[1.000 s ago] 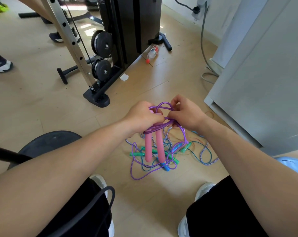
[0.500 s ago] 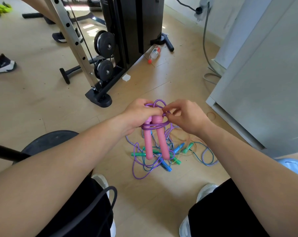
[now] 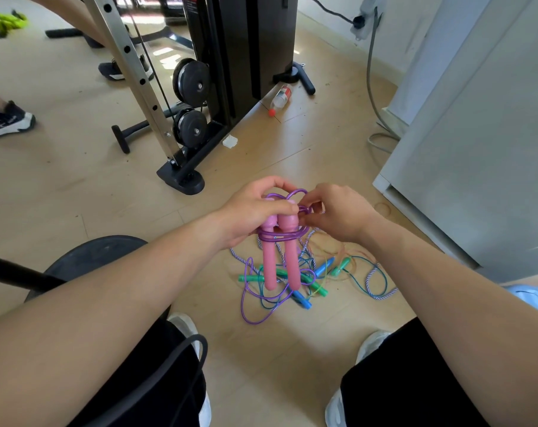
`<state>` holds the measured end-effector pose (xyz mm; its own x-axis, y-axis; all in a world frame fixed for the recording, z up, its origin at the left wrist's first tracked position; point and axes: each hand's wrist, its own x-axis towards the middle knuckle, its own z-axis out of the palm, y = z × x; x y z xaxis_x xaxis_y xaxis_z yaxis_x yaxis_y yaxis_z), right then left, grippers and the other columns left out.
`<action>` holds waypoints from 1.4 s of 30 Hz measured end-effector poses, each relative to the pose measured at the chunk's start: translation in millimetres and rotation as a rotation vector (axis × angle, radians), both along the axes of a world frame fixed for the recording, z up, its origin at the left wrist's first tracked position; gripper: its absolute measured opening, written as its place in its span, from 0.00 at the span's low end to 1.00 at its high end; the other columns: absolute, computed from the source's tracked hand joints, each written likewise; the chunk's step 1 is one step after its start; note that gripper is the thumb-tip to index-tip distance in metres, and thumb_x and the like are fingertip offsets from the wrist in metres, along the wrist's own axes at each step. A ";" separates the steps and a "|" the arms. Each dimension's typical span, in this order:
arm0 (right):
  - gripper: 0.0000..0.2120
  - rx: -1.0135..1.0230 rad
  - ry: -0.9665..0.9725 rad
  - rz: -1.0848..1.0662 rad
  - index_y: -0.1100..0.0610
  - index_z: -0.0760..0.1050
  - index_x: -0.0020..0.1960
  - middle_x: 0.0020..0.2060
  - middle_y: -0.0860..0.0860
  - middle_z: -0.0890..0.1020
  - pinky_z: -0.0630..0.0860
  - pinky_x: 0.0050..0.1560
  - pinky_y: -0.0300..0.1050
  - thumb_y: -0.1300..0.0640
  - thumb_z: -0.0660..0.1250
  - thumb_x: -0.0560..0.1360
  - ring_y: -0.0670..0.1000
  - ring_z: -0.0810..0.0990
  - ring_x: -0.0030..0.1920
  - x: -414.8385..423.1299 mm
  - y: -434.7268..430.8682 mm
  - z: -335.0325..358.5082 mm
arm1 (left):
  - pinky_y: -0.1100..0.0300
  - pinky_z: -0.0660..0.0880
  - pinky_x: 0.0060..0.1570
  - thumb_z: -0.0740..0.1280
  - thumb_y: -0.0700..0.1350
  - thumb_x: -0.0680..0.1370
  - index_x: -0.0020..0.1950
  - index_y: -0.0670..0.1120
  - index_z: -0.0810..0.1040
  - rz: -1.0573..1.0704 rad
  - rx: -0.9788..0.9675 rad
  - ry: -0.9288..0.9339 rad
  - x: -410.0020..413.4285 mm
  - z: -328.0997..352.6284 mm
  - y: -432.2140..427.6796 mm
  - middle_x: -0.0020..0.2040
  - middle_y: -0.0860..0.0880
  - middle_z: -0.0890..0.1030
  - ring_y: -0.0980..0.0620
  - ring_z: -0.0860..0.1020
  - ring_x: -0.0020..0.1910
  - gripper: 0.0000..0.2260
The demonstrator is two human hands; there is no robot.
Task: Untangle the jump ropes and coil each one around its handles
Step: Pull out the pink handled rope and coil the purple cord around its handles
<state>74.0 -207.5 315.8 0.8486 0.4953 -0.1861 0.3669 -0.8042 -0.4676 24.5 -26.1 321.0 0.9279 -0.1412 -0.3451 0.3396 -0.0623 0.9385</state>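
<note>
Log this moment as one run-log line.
left hand: grips pink handles | right hand: pinches purple rope | coiling: partway | other ropes: tangled on floor

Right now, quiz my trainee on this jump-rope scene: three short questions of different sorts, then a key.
1. True or false: neither hand holds the two pink plastic handles.
2. The thin purple cord is wound around: A) the pink handles; B) the green handles; C) a wrist.
3. Which hand grips the pink handles' knobbed tops?
Key: 1 false; 2 A; 3 the left hand.
</note>
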 end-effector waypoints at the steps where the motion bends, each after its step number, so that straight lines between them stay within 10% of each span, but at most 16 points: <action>1: 0.07 0.034 -0.018 -0.006 0.48 0.83 0.50 0.40 0.50 0.79 0.69 0.41 0.45 0.50 0.74 0.73 0.53 0.76 0.43 -0.8 0.7 -0.4 | 0.62 0.77 0.35 0.70 0.36 0.76 0.54 0.50 0.78 0.005 0.020 -0.015 1.4 -0.4 0.8 0.42 0.47 0.82 0.52 0.81 0.37 0.11; 11: 0.03 0.085 0.030 0.001 0.51 0.83 0.46 0.28 0.48 0.84 0.78 0.42 0.39 0.52 0.71 0.75 0.43 0.83 0.33 -4.1 4.0 7.0 | 0.66 0.70 0.30 0.71 0.43 0.75 0.47 0.50 0.81 0.065 0.345 -0.118 8.9 -12.4 3.5 0.29 0.56 0.77 0.58 0.72 0.25 0.03; 20: 0.01 0.101 0.105 -0.022 0.55 0.76 0.45 0.30 0.50 0.85 0.82 0.39 0.44 0.59 0.68 0.75 0.43 0.82 0.27 -1.6 3.6 12.3 | 0.60 0.75 0.48 0.71 0.45 0.75 0.51 0.52 0.77 0.077 0.362 -0.231 8.6 -16.4 -2.2 0.40 0.54 0.84 0.59 0.80 0.39 0.07; 42: 0.03 0.219 -0.088 -0.114 0.53 0.81 0.41 0.38 0.47 0.81 0.73 0.39 0.36 0.59 0.71 0.69 0.48 0.80 0.39 -2.5 9.1 -3.4 | 0.60 0.73 0.43 0.68 0.49 0.75 0.54 0.52 0.75 -0.031 0.666 -0.368 19.1 -25.7 8.9 0.42 0.53 0.83 0.54 0.79 0.46 0.09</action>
<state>71.5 -198.4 312.4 0.9095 0.4156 -0.0081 0.3264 -0.7260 -0.6053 43.6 -17.2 295.4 0.9986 -0.0391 -0.0355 0.0009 -0.6598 0.7515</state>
